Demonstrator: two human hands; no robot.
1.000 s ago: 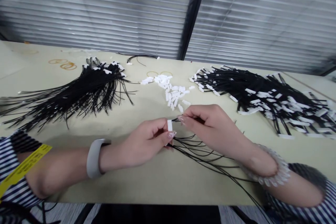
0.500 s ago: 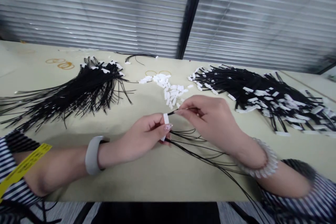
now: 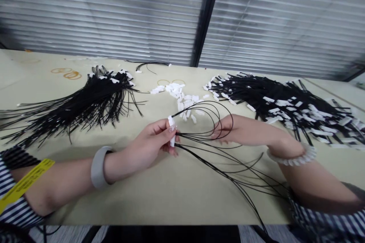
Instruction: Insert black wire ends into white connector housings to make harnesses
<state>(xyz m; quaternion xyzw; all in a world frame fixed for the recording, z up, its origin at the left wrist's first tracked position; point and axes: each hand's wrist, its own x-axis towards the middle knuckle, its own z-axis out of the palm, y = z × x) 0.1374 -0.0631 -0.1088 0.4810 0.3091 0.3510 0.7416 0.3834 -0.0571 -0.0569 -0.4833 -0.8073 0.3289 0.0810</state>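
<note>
1. Head view: a small white plastic plug point(image 3: 171, 121), narrow and block-shaped, sits in the left hand point(image 3: 152, 142), pinched between thumb and fingers and standing nearly upright.
2. Thin, smooth black wires point(image 3: 182, 134) leave the plug toward the right hand point(image 3: 242, 131); the upper ones bow into springy loops in front of its fingers, the lower ones fan out below it over the smooth pale table point(image 3: 159, 201).
3. Beyond the fingertips of both hands lies a scatter of stubby white pieces point(image 3: 175, 90). A bristly heap of black wires point(image 3: 80, 100) spreads beyond the left forearm, and a denser heap with white ends point(image 3: 265, 91) beyond the right hand.
4. Left forearm comes in low, its wrist nearly straight behind a flat grey band point(image 3: 99, 167), the thumb laid across the plug.
5. Right hand points toward the left one with its wrist bent, fingers loosely curved, a bracelet of clear beads point(image 3: 296, 157) behind it.
6. Left thumb covers the plug's middle. Wire loops cross the right fingers, which are slightly blurred; I cannot tell whether they grip any strand. Striped sleeves point(image 3: 336, 216) run out of view, and the lowest wire tips are hard to make out past the table's near edge.
</note>
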